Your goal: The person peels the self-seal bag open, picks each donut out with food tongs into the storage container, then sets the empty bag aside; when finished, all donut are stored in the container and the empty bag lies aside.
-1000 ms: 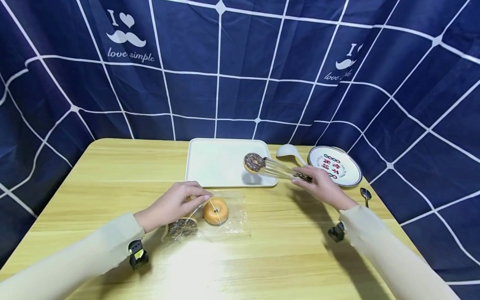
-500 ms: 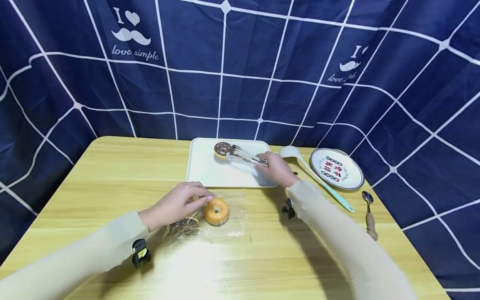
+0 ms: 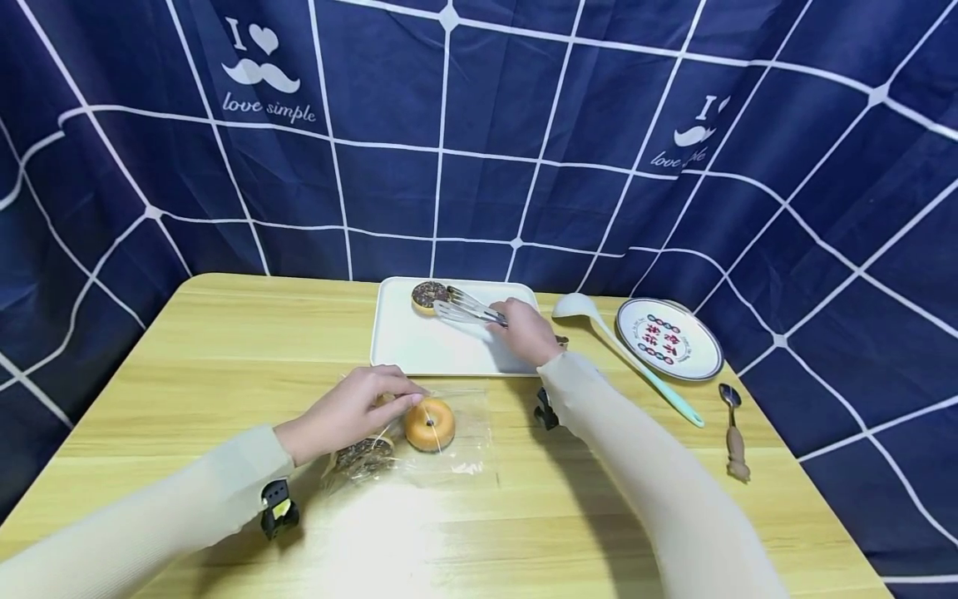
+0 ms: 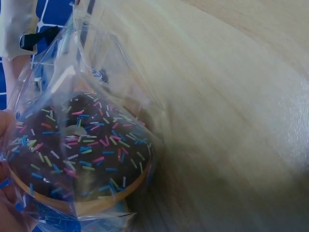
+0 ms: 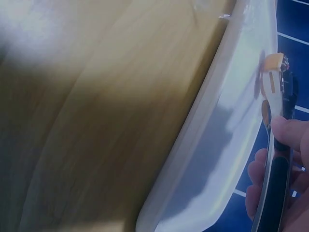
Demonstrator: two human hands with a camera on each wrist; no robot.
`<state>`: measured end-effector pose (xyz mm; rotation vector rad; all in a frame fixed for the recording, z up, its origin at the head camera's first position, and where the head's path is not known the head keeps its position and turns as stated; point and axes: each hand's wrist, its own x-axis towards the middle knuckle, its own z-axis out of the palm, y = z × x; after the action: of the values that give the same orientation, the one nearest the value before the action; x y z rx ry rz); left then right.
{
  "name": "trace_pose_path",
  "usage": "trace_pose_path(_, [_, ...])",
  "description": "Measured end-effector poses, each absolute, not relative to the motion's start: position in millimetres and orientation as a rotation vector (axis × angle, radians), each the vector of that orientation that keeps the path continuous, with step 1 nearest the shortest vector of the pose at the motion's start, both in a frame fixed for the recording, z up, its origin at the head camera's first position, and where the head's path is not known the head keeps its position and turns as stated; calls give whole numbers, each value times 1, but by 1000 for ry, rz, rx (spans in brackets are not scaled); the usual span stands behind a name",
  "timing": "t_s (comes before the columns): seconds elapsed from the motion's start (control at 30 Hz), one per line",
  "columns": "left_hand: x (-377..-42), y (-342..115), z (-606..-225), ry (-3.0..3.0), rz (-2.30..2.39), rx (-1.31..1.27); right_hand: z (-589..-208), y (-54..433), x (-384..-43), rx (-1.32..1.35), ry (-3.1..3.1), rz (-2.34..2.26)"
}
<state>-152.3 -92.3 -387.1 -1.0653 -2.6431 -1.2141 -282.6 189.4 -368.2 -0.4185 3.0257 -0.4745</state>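
My left hand (image 3: 348, 416) pinches the edge of a clear plastic bag (image 3: 475, 437) at the table's middle. Inside the bag lie a plain-topped doughnut (image 3: 441, 423) and a chocolate one (image 3: 364, 456), whose coloured sprinkles show in the left wrist view (image 4: 106, 159). My right hand (image 3: 525, 333) holds metal tongs (image 3: 473, 309) over the white tray (image 3: 397, 353). At their tips, by the tray's back left part, is another chocolate doughnut (image 3: 428, 294). In the right wrist view, thumb and fingers wrap the tongs' dark handle (image 5: 277, 188).
Right of the tray lies a ladle (image 3: 644, 366) with a mint handle. Beside it is a patterned plate (image 3: 669, 339), with a small spoon (image 3: 735, 441) nearer the table's right edge. A dark blue gridded curtain (image 3: 389, 191) hangs behind and around the table.
My right hand has carried the tongs and doughnut leftward, from the tray's right edge to its back left part. The left hand keeps its place at the bag.
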Motion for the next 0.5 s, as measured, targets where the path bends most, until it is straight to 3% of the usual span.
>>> trace_pose_path(0.5, [-153, -90, -387, -2650, -1213, -1083, -374, 192, -285, -484, 2977, -577])
